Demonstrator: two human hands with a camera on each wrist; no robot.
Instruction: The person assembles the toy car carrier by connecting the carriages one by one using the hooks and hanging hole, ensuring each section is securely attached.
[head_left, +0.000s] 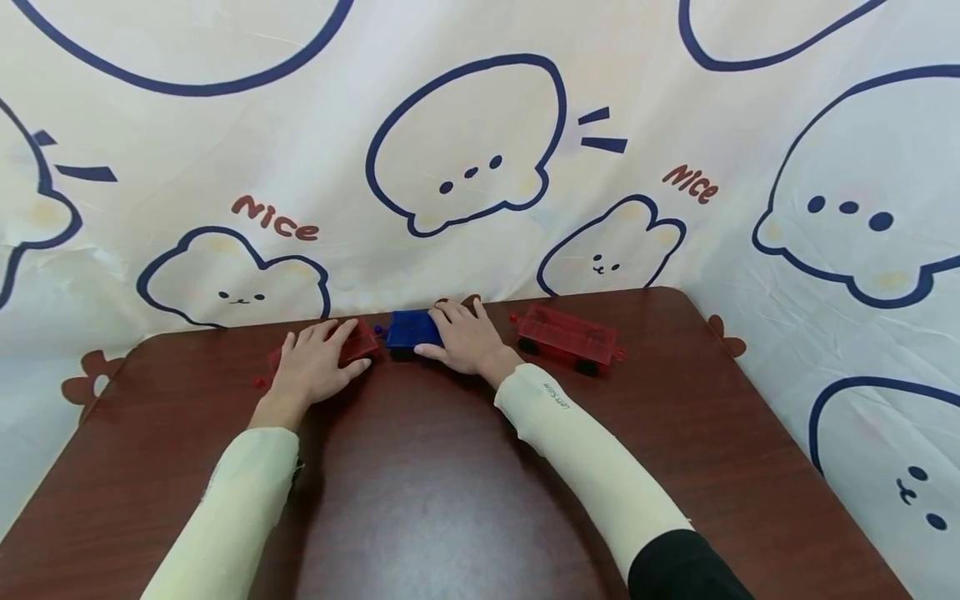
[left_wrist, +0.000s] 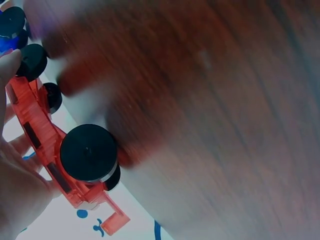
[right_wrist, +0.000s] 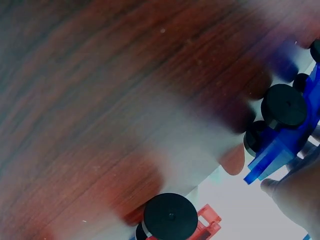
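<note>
At the back of the table, my left hand (head_left: 311, 367) grips a see-through red toy train car (head_left: 365, 340) from above, thumb on its near side. Part of that car lies hidden under the hand; its black wheels (left_wrist: 89, 152) and end hook show in the left wrist view. Just to the right, a blue toy train car (head_left: 411, 329) has its small knob close to the red car's end. Over the blue car's right part lies my right hand (head_left: 468, 342), holding it between thumb and fingers. A second red toy train car (head_left: 567, 333) stands by itself to the right of that hand.
The dark brown wooden table (head_left: 420, 467) has rounded back corners. A white cloth (head_left: 465, 267) printed with blue cartoon outlines hangs right behind the table's back edge and along its sides.
</note>
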